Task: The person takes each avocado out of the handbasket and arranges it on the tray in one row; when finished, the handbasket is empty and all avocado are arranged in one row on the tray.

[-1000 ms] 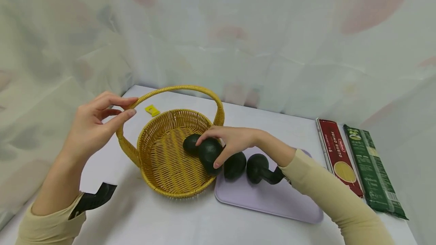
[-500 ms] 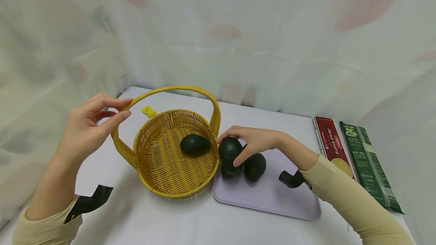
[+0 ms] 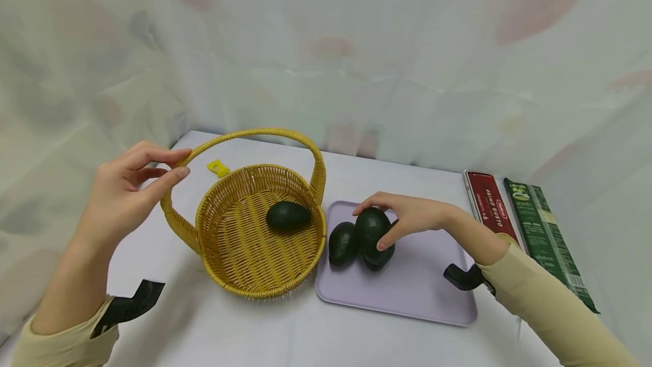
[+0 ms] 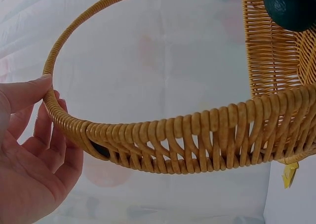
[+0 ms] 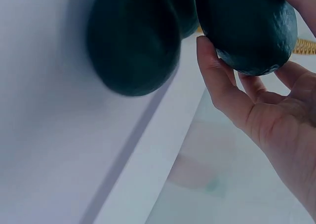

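My left hand [image 3: 129, 186] pinches the arched handle [image 4: 69, 120] of a yellow wicker basket [image 3: 204, 231] between thumb and fingers. One dark green avocado [image 3: 287, 216] lies inside the basket, toward its right wall. Over the lilac tray [image 3: 407, 299], my right hand [image 3: 407, 217] grips another avocado [image 5: 247, 26] with thumb and fingers around its sides. Below that one, an avocado [image 5: 133, 41] rests on the tray, mostly covered in the head view. Beside them on the tray's left part lies a further avocado [image 3: 343, 244].
A red spaghetti packet [image 3: 491, 203] and a green packet [image 3: 547, 231] lie side by side right of the tray. Behind the basket is a small yellow wrapped item [image 3: 218, 167]. A pale patterned curtain [image 3: 382, 72] hangs along the table's far edge.
My right hand has carried its avocado rightward, from over the basket's right rim to above the tray. My left hand keeps its hold on the handle; the whole view has shifted slightly.
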Demonstrator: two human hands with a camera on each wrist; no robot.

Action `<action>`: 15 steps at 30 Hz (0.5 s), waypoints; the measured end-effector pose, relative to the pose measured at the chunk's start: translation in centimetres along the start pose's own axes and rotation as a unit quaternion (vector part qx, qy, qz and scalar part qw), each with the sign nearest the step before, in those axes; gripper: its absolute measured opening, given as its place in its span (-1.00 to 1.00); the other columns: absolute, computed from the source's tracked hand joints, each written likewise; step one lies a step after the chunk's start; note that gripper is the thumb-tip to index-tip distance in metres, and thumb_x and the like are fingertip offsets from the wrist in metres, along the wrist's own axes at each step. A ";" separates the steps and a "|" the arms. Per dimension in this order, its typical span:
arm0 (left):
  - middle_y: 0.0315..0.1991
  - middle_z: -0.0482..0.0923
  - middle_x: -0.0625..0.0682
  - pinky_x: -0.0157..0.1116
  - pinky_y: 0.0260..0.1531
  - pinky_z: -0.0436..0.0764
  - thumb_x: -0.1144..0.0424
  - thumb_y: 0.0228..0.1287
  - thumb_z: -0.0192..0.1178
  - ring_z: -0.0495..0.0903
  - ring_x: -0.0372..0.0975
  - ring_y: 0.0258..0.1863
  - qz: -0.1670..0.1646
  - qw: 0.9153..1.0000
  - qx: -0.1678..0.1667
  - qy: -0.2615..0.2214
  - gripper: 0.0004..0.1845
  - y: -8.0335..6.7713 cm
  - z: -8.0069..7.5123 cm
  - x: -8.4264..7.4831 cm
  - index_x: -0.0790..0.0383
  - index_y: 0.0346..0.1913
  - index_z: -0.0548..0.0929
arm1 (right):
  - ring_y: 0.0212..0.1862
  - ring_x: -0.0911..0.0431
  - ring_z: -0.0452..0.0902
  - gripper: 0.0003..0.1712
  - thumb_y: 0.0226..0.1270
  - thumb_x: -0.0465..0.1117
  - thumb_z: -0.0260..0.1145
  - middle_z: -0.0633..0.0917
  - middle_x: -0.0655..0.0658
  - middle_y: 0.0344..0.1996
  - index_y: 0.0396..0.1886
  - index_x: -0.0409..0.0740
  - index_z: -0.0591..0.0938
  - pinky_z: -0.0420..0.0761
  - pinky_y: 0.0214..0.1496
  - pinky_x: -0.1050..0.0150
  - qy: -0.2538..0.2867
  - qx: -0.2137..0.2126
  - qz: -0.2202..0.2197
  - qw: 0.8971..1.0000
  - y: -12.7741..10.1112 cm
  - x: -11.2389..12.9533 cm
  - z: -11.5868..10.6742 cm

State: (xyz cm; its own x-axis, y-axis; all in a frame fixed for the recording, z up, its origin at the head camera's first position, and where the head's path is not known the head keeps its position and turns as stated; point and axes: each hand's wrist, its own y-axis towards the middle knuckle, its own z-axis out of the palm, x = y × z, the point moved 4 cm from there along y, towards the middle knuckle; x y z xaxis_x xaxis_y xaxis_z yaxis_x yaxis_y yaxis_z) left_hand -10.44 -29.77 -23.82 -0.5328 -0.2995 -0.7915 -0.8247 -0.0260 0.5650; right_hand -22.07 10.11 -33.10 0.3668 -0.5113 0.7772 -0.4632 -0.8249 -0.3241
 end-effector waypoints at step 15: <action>-0.14 0.66 0.07 -0.52 -0.16 0.58 0.77 0.06 0.20 0.62 -0.23 -0.21 0.003 1.000 -0.002 -0.018 -0.79 0.0 0.0 0.2 0.63 -0.21 0.62 | 0.35 -0.02 0.22 -0.21 0.05 -0.05 0.56 0.41 0.08 0.25 0.30 0.15 0.44 0.35 0.26 -0.05 0.019 -0.042 0.030 0.998 -4.2 -3.7 -0.3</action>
State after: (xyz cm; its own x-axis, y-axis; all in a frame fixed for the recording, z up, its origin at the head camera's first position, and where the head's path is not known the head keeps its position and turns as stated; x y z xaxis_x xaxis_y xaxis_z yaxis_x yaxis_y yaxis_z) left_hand -10.52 -29.85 -23.93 -0.5445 -0.2652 -0.7957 -0.8204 -0.0287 0.5710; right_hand -21.74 15.52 -34.51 0.3061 -0.5494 0.7775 -0.5502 -0.7686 -0.3265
